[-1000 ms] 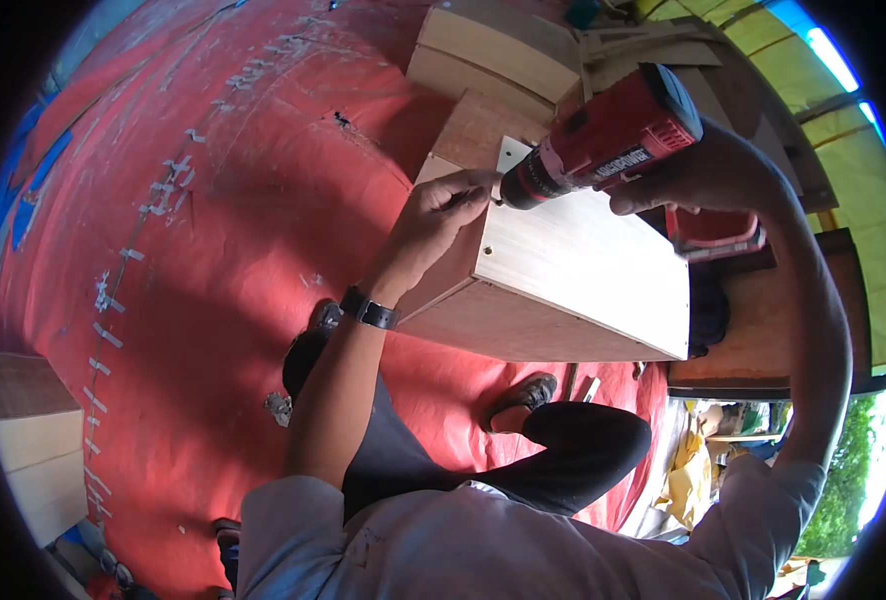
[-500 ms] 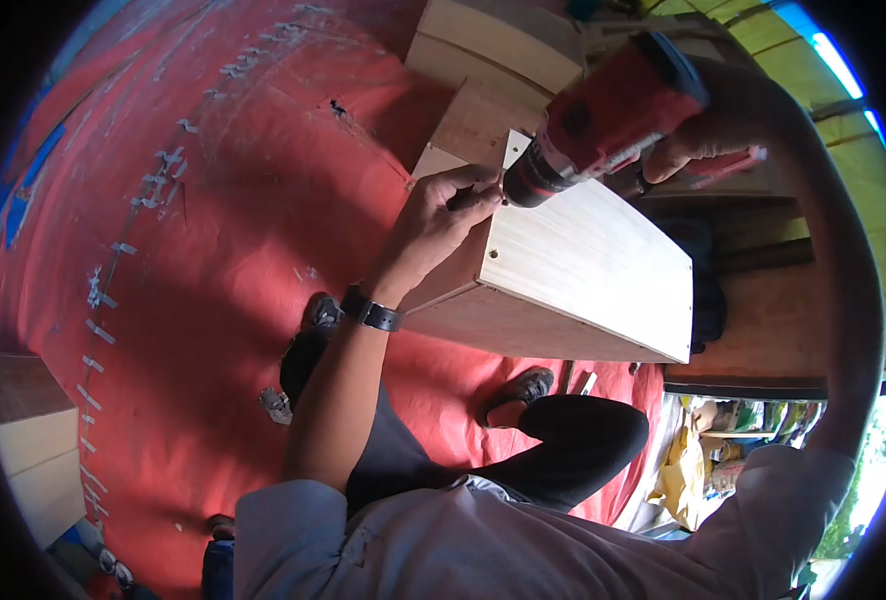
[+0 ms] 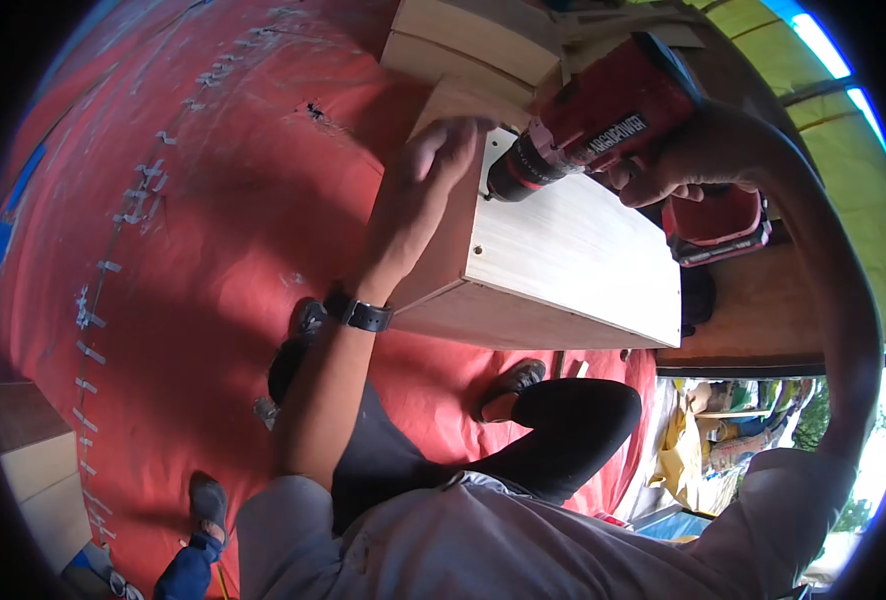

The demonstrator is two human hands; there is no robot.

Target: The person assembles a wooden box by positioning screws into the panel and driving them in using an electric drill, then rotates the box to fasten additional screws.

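Note:
My right hand [image 3: 688,165] grips a red cordless drill [image 3: 603,115] by its handle. The chuck points down at a small dark screw [image 3: 488,196] near the left edge of the pale wooden box [image 3: 583,255]. My left hand [image 3: 428,185], slightly blurred, is beside that edge, its fingers off the screw and reaching towards the box's upper corner. It seems to hold nothing. A dark screw hole [image 3: 478,250] shows lower on the same edge, and another is near the upper corner.
More wooden boxes [image 3: 473,45] stand behind, with another stack [image 3: 43,490] at lower left. A red sheet [image 3: 213,300] with taped seams covers the floor. Another person's foot [image 3: 208,500] is at lower left. My legs are below the box.
My left hand has let go of the screw at the drill tip and moved up and left. The drill has tilted, showing its battery. Another person's foot has come further into view.

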